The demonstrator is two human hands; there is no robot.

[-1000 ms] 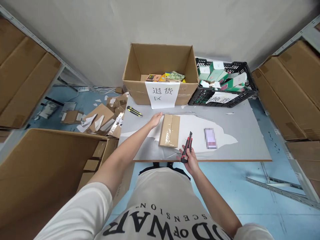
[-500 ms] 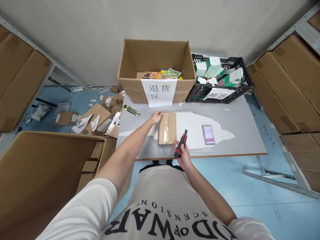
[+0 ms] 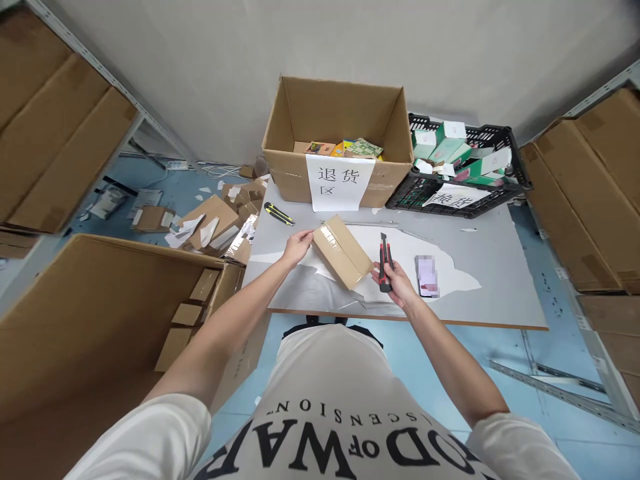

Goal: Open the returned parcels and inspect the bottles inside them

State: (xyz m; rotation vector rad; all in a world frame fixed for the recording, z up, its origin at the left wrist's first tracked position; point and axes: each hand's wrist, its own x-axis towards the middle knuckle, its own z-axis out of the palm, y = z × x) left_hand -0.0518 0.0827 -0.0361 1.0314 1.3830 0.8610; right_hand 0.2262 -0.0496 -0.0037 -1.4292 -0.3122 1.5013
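- Cardboard first: the small taped parcel (image 3: 340, 252) sits tilted over the middle of the desk (image 3: 495, 267), one corner lifted so its taped face turns toward me.
- My left hand (image 3: 296, 247) pinches the parcel's far left end, fingers closed on the edge, to steady it.
- My right hand (image 3: 397, 283) is wrapped tight around the red-and-black box cutter (image 3: 384, 261), its tip pointing away from me, just beside the parcel's near corner.
- A phone (image 3: 427, 275) lies flat to the right, clear of the cutter.
- A spare yellow cutter (image 3: 279, 213) rests near the big labelled carton (image 3: 337, 137); a black crate (image 3: 463, 173) of green boxes stands beside it.
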